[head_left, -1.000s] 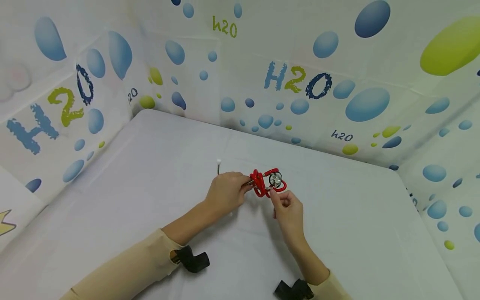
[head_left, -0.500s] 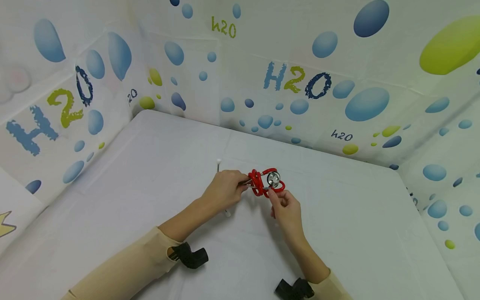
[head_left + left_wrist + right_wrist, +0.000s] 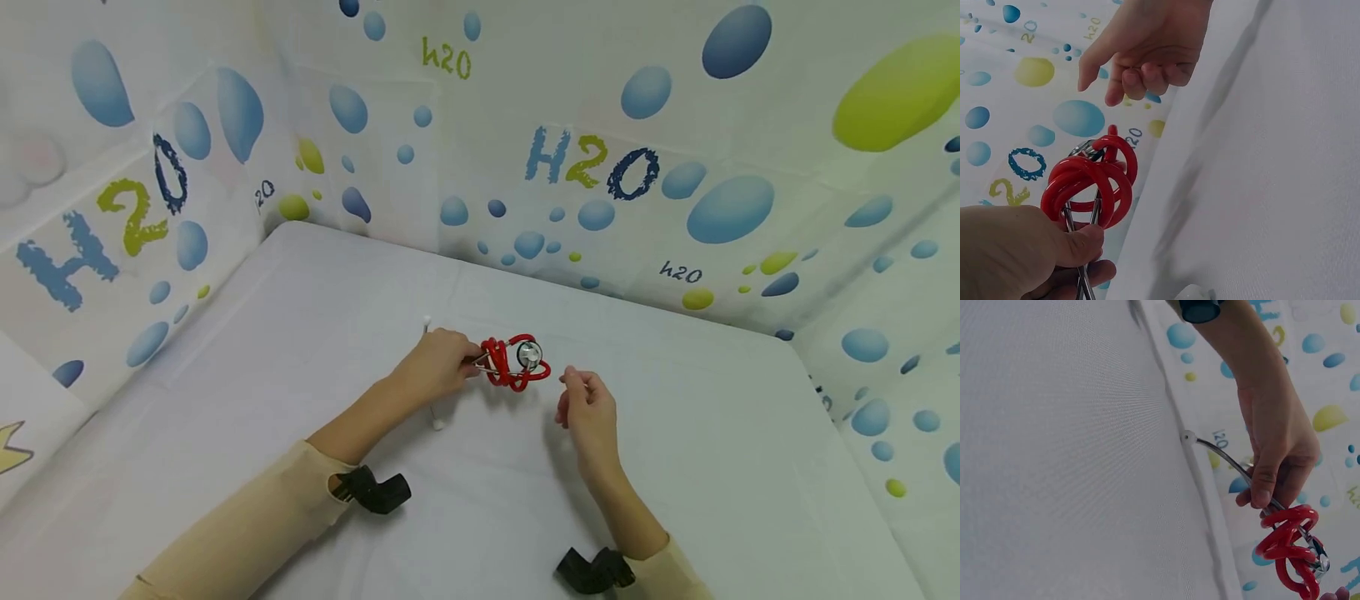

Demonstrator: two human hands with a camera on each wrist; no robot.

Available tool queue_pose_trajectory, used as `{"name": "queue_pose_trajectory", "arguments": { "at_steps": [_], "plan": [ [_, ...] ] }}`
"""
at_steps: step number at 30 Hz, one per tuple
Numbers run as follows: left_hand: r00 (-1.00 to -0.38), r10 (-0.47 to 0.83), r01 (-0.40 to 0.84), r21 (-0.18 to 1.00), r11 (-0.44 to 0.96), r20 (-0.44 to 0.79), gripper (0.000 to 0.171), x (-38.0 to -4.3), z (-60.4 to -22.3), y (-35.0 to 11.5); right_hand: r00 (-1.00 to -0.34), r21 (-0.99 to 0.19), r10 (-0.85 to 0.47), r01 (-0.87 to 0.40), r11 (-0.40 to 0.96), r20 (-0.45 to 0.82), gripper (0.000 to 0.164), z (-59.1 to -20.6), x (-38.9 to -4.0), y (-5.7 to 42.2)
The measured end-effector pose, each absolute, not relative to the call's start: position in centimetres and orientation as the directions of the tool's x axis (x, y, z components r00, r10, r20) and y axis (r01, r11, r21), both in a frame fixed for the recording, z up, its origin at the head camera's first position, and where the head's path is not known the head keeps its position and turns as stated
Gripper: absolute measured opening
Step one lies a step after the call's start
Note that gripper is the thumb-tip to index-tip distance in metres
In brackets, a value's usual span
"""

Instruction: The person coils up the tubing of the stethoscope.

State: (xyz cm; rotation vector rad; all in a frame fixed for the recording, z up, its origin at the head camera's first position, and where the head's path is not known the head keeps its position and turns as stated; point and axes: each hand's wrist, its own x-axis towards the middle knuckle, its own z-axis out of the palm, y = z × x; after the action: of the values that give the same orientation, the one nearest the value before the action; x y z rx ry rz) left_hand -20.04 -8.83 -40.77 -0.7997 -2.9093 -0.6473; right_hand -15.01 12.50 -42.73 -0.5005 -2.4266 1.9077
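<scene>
A stethoscope (image 3: 497, 363) with red tubing wound in loops hangs over the middle of the white table in the head view. My left hand (image 3: 437, 365) pinches its metal ear tubes between thumb and fingers. In the left wrist view the red loops (image 3: 1088, 181) stand above the thumb, with the ear tubes crossing below. The round metal chest piece (image 3: 528, 355) sits at the right end of the bundle. White ear tips (image 3: 438, 424) stick out past the left hand. My right hand (image 3: 590, 408) is a little right of the bundle, apart from it, fingers loosely bent and holding nothing.
A white cloth covers the table (image 3: 712, 433). Behind and beside it stand white walls (image 3: 487, 108) printed with blue and green drops and H2O lettering. A black wrist camera (image 3: 372, 490) sits at the left sleeve, another camera (image 3: 595, 572) at the right.
My right hand has let go of the stethoscope and moved slightly right. My left hand has shifted a little left with the stethoscope, and the lower ear tip shows more fully.
</scene>
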Motion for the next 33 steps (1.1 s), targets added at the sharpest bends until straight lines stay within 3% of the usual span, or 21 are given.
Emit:
{"name": "queue_pose_trajectory", "arguments": {
  "at_steps": [13,23,33],
  "plan": [
    [-0.832,0.552,0.543,0.280,0.792,0.051,0.010,-21.2,-42.7,-8.1,-0.942,-0.957,0.270,0.245,0.156,-0.198,0.047,-43.6,-15.5,13.8],
    [-0.855,0.517,0.491,0.364,0.791,0.031,0.016,-22.7,-43.3,-8.2,-0.952,-0.960,0.243,0.230,0.160,-0.188,0.041,-43.1,-15.8,14.0],
    [-0.850,0.523,0.526,0.190,0.829,0.072,0.009,-22.6,-41.6,-8.0,-0.955,-0.952,0.236,0.228,0.203,-0.179,0.038,-42.1,-15.7,14.5]
  ]
}}
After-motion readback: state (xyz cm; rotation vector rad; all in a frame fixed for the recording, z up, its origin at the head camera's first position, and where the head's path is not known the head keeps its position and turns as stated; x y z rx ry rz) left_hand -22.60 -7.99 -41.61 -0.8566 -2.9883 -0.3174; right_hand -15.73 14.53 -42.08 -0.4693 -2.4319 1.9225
